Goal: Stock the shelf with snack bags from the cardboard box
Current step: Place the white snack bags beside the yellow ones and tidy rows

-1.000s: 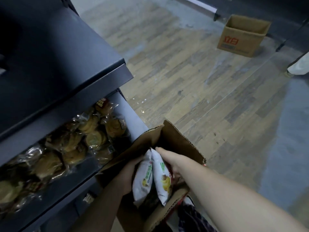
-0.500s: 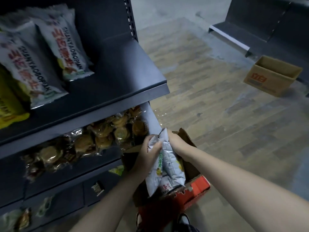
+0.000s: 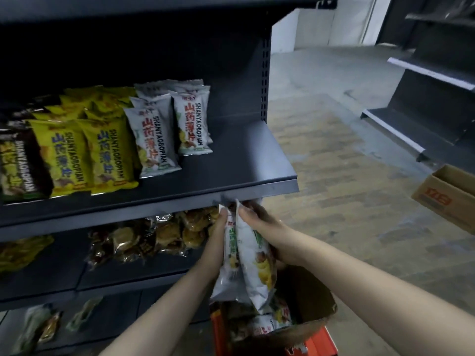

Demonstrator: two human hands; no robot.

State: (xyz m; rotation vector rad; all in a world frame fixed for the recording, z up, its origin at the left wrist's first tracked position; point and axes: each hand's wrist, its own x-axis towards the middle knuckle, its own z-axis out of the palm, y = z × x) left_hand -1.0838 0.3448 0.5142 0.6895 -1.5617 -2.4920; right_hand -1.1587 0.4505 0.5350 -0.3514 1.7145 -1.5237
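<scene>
Two white snack bags hang upright between my hands, their tops just under the front edge of the dark shelf. My left hand grips them from the left and my right hand grips them from the right. Below them stands the open cardboard box with more white bags inside. On the shelf stand white bags of the same kind, with bare shelf to their right.
Yellow bags and a dark bag fill the shelf's left. Clear packs of round pastries lie on the shelf below. A second cardboard box sits on the wooden floor at right, near empty dark shelving.
Both hands have lifted the two white bags out of the box and up to the shelf's front edge. My view has tilted upward, bringing the stocked shelf into sight.
</scene>
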